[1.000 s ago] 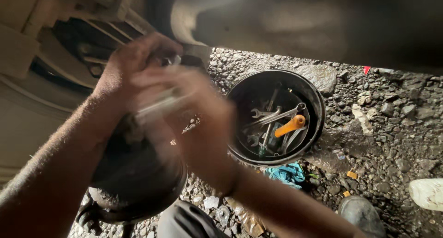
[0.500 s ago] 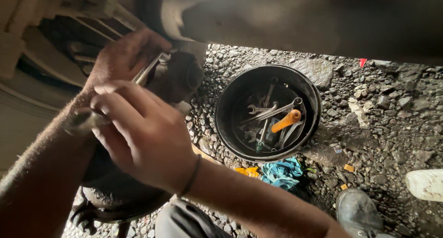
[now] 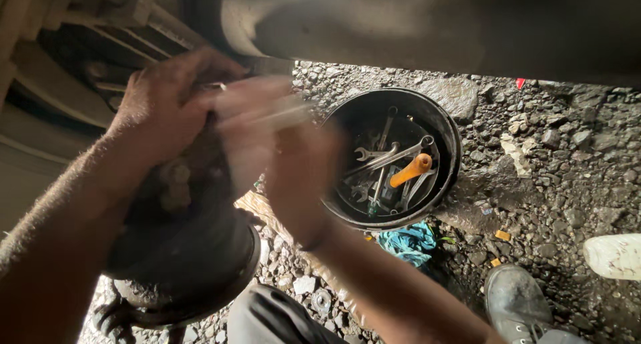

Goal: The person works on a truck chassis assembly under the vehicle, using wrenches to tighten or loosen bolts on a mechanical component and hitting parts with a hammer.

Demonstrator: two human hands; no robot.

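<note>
The scene is seen from a single head-worn camera, aimed steeply downward and slightly forward from beneath a vehicle's underside (image 3: 434, 24), so that the gravel ground (image 3: 554, 157) is looked upon almost from above. The view is held close: the left hand (image 3: 160, 117) and the blurred right hand (image 3: 274, 150) are shown large in the left half, with both forearms cut off by the lower edge, while a black tub of tools (image 3: 441, 117) is caught at centre and a shoe (image 3: 517, 304) at the bottom right. No second view is supplied, so no part of the scene is shared
</note>
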